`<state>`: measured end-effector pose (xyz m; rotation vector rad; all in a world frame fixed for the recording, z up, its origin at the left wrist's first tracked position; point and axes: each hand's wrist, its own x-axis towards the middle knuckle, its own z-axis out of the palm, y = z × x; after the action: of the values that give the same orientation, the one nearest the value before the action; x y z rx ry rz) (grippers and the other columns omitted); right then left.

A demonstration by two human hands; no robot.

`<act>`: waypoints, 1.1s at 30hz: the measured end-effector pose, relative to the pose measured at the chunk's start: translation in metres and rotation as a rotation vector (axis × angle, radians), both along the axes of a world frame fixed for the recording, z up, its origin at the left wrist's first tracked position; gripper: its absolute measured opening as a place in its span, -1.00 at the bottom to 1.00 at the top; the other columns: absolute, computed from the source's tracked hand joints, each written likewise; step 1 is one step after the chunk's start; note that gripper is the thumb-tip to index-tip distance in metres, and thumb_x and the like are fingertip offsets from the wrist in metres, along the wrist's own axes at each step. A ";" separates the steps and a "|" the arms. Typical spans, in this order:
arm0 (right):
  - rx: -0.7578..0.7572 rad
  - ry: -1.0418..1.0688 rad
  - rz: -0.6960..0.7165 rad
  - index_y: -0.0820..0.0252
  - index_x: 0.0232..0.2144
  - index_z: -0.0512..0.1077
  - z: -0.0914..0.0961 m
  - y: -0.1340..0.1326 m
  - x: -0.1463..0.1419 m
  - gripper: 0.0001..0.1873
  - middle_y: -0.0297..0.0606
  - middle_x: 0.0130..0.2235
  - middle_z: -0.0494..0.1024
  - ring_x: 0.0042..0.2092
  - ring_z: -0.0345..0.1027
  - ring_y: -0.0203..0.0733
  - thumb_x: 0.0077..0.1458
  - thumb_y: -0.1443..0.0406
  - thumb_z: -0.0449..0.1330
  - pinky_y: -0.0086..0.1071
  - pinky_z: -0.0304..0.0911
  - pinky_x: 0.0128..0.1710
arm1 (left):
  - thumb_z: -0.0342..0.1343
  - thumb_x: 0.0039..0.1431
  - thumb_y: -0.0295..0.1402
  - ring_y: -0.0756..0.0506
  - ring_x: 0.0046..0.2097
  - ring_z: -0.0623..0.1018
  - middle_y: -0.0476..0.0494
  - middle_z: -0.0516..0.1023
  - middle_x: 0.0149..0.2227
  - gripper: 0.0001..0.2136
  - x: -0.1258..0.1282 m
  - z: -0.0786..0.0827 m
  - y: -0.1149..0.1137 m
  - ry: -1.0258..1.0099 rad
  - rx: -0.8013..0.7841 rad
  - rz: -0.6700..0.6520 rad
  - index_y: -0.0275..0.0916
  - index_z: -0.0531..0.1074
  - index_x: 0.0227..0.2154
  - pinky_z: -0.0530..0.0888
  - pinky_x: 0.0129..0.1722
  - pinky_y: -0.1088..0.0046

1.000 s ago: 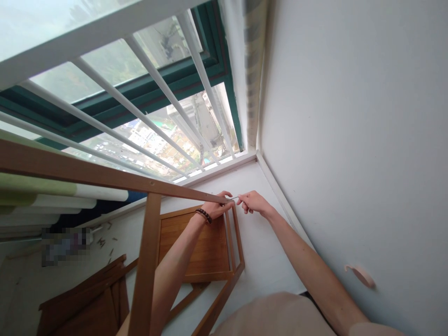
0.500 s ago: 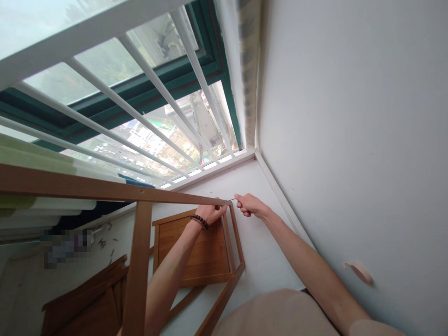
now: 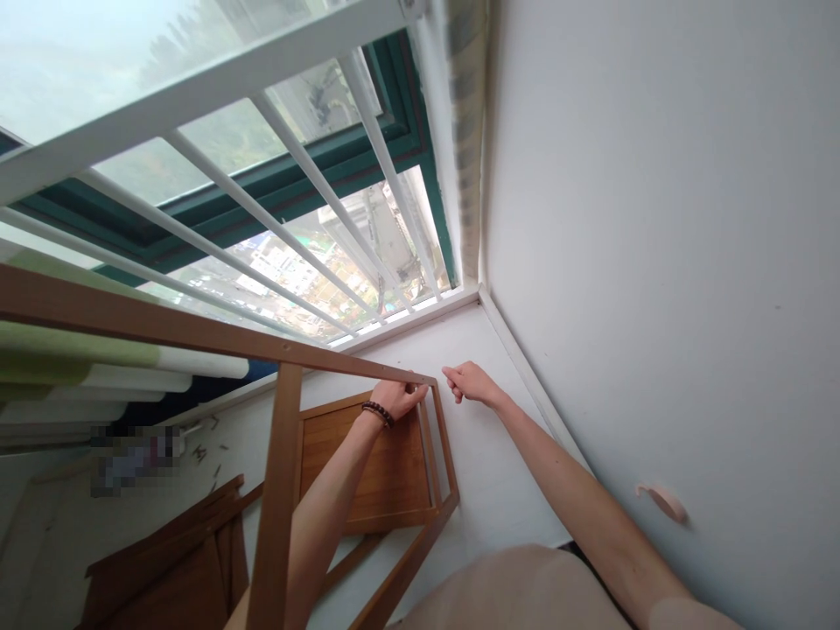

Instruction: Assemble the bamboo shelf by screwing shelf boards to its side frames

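A brown wooden frame (image 3: 341, 361) stretches from the left edge to a corner near the middle of the view. My left hand (image 3: 399, 398), wearing a dark bead bracelet (image 3: 378, 413), is closed around the long rail near that corner. Just right of the corner, apart from the wood, is my right hand (image 3: 473, 385), its fingers pinched together. The thin metal hex key seen in it a moment ago is too small or hidden to make out now. Small holes show along the rail, and a crosspiece (image 3: 282, 455) joins it from below.
Beneath the frame lies a wooden panel (image 3: 367, 464); more brown wooden parts (image 3: 171, 551) lie at lower left. White bars (image 3: 289, 236) guard the window. A striped curtain (image 3: 98, 367) hangs left. On the right, a white wall (image 3: 656, 262) carries a pink hook (image 3: 666, 503).
The hex key, which reached from my right hand to the frame's corner, no longer shows there. My left hand keeps its grip. The view has shifted slightly, and the rail's left part appears higher.
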<state>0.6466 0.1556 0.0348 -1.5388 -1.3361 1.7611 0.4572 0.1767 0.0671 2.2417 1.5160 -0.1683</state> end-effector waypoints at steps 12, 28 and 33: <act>0.094 -0.087 -0.003 0.27 -0.46 0.38 -0.013 -0.015 0.012 -0.71 -0.30 -0.54 0.47 -0.55 0.28 -0.45 0.09 0.31 -0.11 -0.60 0.15 -0.57 | -0.12 0.08 -0.06 -0.07 -0.31 0.43 -0.03 0.46 -0.38 -0.62 -0.017 0.012 0.006 -0.351 -0.243 0.011 -0.23 0.36 -0.22 0.33 -0.28 0.45; 0.297 -0.090 0.030 0.20 -0.41 0.35 0.001 -0.008 -0.001 -0.66 -0.46 -0.62 0.25 -0.55 0.12 -0.39 0.14 0.14 -0.11 -0.51 0.03 -0.47 | 0.07 -0.14 0.02 -0.03 -0.44 0.41 0.03 0.43 -0.52 -0.65 -0.023 0.009 0.028 -0.172 -0.484 -0.094 -0.18 0.40 -0.47 0.29 -0.44 0.52; 0.366 -0.115 0.053 0.20 -0.44 0.37 -0.004 -0.007 0.000 -0.69 -0.43 -0.55 0.31 -0.48 0.12 -0.39 0.13 0.17 -0.08 -0.50 0.00 -0.43 | 0.04 -0.12 0.05 -0.07 -0.37 0.44 0.01 0.46 -0.50 -0.61 -0.026 0.008 0.027 -0.175 -0.451 -0.106 -0.18 0.43 -0.42 0.32 -0.38 0.50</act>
<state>0.6464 0.1490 0.0309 -1.4247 -1.6606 1.3758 0.4310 0.2040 0.0746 1.9181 1.1354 -0.3034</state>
